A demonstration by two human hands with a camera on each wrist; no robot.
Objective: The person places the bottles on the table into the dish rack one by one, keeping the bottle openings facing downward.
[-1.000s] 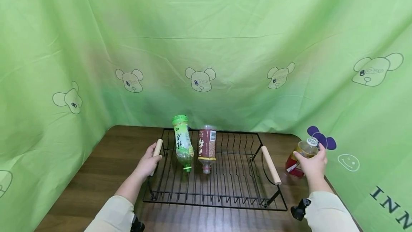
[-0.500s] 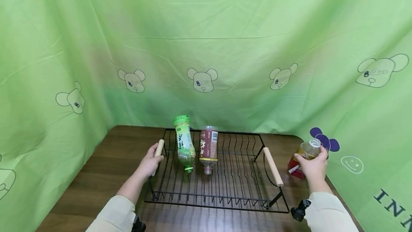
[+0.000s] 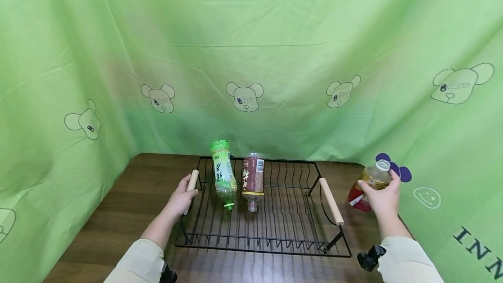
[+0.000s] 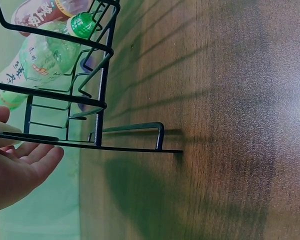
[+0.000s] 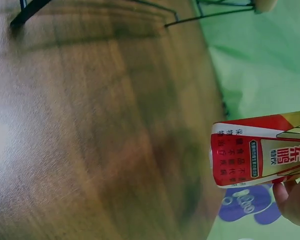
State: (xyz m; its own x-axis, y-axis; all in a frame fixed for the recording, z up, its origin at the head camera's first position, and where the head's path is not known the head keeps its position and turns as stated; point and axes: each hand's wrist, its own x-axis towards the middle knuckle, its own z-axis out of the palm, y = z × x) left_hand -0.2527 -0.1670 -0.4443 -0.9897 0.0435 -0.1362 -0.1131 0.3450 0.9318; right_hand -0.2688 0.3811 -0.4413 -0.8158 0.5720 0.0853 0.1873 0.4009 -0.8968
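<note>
In the head view, my left hand (image 3: 181,198) holds the left wooden handle (image 3: 193,180) of a black wire dish rack (image 3: 262,252). The left wrist view has the thumb above this handle and the fingers (image 4: 40,157) beneath it. To the right of the rack, my right hand (image 3: 383,198) grips a plastic bottle (image 3: 358,196) with a red and yellow label and a white cap. Its base hangs over the table with a shadow below in the right wrist view. Neck down on the rack lean a green bottle (image 3: 223,171) and a maroon-labelled bottle (image 3: 253,178).
The rack's right wooden handle (image 3: 331,201) stands between the rack and the held bottle. Brown wood tabletop (image 3: 106,217) lies around the rack. A green patterned cloth (image 3: 243,60) hangs behind the table and along both sides.
The red and yellow bottle has risen slightly in my right hand. My left hand, the rack and the two bottles on it stay as they were.
</note>
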